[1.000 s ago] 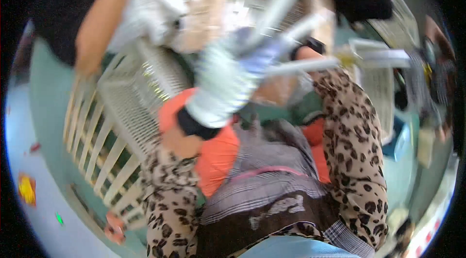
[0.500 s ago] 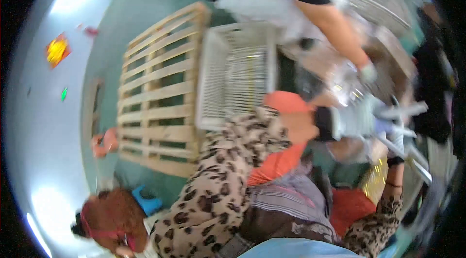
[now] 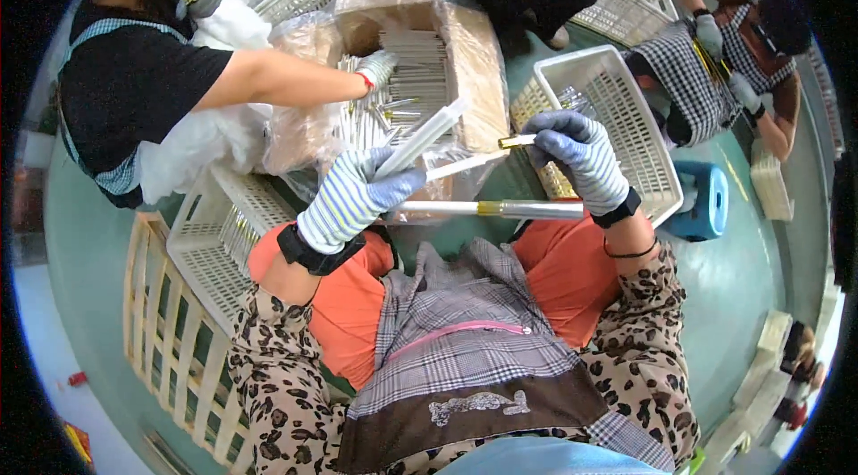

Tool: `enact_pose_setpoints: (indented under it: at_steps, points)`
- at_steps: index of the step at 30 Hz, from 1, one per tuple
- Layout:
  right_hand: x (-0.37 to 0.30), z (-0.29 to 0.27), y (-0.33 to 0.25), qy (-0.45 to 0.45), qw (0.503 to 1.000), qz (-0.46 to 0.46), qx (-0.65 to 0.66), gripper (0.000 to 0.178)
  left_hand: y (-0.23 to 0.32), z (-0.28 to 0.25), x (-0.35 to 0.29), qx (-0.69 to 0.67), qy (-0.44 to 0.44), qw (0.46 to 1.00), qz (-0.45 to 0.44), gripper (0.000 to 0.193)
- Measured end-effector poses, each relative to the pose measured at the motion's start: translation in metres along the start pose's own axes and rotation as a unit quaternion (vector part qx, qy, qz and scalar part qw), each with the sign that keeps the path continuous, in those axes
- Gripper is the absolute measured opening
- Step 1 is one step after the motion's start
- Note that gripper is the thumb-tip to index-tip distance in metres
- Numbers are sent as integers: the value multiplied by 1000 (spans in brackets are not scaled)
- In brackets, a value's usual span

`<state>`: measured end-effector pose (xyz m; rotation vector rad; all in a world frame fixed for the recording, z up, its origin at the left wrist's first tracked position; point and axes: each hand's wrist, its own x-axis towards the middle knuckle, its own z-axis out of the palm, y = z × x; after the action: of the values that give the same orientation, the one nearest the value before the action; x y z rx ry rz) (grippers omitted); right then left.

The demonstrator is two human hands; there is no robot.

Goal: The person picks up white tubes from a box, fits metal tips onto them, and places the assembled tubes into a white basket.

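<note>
My left hand (image 3: 353, 198), in a striped grey glove, is closed around a translucent white plastic tube (image 3: 422, 139) that slants up to the right. A thin white rod (image 3: 466, 165) runs from beside its fingers toward my right hand (image 3: 581, 158). That hand, gloved alike, pinches the rod's gold end (image 3: 516, 142) between thumb and fingers. Below both hands, a longer white tube (image 3: 438, 207) with a gold band and silvery end lies level above my lap; what supports it I cannot tell. My plaid apron (image 3: 483, 314) spreads below.
Ahead stands a plastic-lined carton (image 3: 478, 55) of white tubes, with a co-worker's gloved hand (image 3: 380, 70) in it. White crates (image 3: 617, 109) flank me, a blue stool (image 3: 702, 198) at right, a wooden pallet (image 3: 161, 332) at left. Another person (image 3: 706, 64) sits farther right, holding gold-coloured rods.
The view has swung to the left and steadied. My hands, blurred and wide apart before, are now close together in front of me above my lap.
</note>
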<state>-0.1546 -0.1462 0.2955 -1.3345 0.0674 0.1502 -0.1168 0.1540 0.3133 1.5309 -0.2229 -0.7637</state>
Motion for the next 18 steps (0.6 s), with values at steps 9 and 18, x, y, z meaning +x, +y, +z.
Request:
enact_pose_setpoints:
  at_steps: [9, 18]
  points:
    - [-5, 1, 3, -28, 998, -20, -44, 18, -17, -9, -9, 19, 27, 999, -17, 21]
    - [-16, 19, -5, -84, 980, 59, -173, 25, -1, -9, -14, 23, 14, 1000, -14, 19]
